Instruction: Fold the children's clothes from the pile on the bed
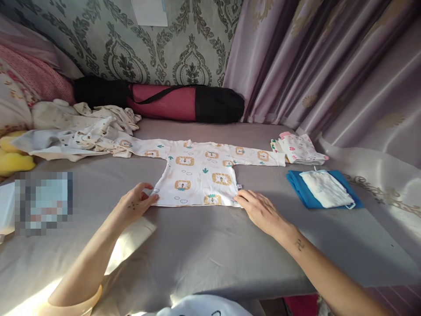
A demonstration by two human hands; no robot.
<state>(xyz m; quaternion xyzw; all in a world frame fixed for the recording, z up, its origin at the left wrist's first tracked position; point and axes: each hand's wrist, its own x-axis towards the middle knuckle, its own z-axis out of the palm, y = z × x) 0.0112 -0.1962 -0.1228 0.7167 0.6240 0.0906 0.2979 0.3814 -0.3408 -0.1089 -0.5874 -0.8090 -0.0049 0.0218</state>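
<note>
A small white long-sleeved shirt (197,175) printed with lion faces lies spread flat on the grey sheet, its sleeves stretched out to both sides. My left hand (136,199) pinches its lower left hem corner between thumb and fingers. At the lower right corner, beside a small tag, my right hand (258,208) has its fingers closed on the hem. The end of the left sleeve reaches a heap of crumpled clothes (95,129). The right cuff touches or nearly touches a stack of folded clothes (301,147).
A blue folded cloth (297,191) with a white piece (324,186) on top lies at the right. Along the wall rests a red and black long bag (164,103). A yellow plush item (15,160) and a blurred-out object (49,199) are at left. Curtains (279,66) hang at right.
</note>
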